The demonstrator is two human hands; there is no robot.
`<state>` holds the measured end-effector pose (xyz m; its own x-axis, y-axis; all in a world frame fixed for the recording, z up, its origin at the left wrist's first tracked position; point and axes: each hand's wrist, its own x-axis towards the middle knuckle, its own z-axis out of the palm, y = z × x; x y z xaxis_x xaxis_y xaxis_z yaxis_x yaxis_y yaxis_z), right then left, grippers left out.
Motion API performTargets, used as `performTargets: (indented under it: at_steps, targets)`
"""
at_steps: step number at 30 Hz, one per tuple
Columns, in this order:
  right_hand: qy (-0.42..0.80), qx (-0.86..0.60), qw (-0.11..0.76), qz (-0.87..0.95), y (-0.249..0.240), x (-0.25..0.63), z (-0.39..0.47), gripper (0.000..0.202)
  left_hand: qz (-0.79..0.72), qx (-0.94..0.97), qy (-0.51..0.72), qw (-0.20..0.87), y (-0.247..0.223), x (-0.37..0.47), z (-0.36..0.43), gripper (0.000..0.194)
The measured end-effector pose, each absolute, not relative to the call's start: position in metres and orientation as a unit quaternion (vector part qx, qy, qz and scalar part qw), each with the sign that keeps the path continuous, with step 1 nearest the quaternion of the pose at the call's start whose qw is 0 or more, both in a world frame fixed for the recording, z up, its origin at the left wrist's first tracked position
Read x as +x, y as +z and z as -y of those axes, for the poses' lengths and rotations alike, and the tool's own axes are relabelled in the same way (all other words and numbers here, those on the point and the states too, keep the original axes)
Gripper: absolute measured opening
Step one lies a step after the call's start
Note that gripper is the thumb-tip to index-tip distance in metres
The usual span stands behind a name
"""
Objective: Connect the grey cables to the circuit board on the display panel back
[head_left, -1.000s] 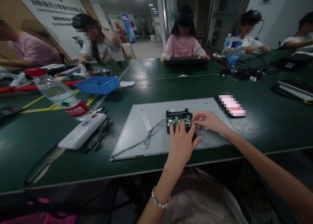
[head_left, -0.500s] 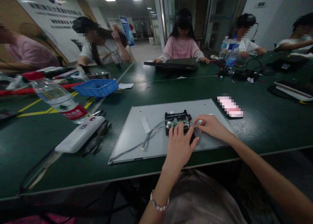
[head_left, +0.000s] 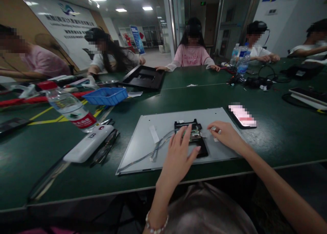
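In the head view, your left hand (head_left: 176,155) is over the near left part of the black frame (head_left: 203,150), its fingers spread apart and gripping nothing that shows; you cannot tell from here whether the fingertips touch. The frame lies on the grey panel (head_left: 167,120), right of its middle, and carries a green circuit board (head_left: 195,135), partly hidden behind your left hand. Your right hand (head_left: 226,133) is just right of the board, above the panel, with its fingers curled and thumb and forefinger close together; whether anything is pinched between them, you cannot tell. A thin pale strip (head_left: 203,134) shows between the board and that hand.

Grey cables (head_left: 158,146) run from behind your left fingers across the panel toward its near left corner, passing beside a white strip (head_left: 154,134). The panel lies flat on the green counter (head_left: 278,138). Just past its right edge is a phone (head_left: 242,117). Well to the left, you have a white device (head_left: 88,145) beside dark-rimmed glasses (head_left: 106,148), a red-capped bottle (head_left: 73,109) behind them, and a blue tray (head_left: 105,97) farther back. Across from you sits a person in a pink top (head_left: 191,55), one hand beside a black casing (head_left: 144,78).
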<state>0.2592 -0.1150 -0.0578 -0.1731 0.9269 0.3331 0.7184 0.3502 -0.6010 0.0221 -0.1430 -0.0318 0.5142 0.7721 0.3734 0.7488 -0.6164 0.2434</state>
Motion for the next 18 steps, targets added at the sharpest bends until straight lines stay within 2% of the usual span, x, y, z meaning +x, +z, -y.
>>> performTargets:
  at_steps: [4, 8, 12, 18]
  targets:
    - [0.148, -0.552, 0.327, 0.753, -0.055, 0.260, 0.117, 0.020, -0.506, 0.813, 0.288, 0.018, -0.025, -0.028, 0.124, 0.044]
    - [0.143, -0.556, 0.320, 0.753, -0.056, 0.262, 0.118, 0.020, -0.551, 0.780, 0.296, 0.035, -0.033, -0.068, 0.108, 0.042]
    - [0.136, -0.558, 0.292, 0.765, -0.059, 0.262, 0.118, 0.020, -0.573, 0.789, 0.216, 0.052, -0.042, -0.083, 0.102, 0.039]
    - [0.114, -0.554, 0.267, 0.780, -0.062, 0.263, 0.118, 0.020, -0.604, 0.791, 0.096, -0.002, -0.039, -0.074, 0.096, 0.035]
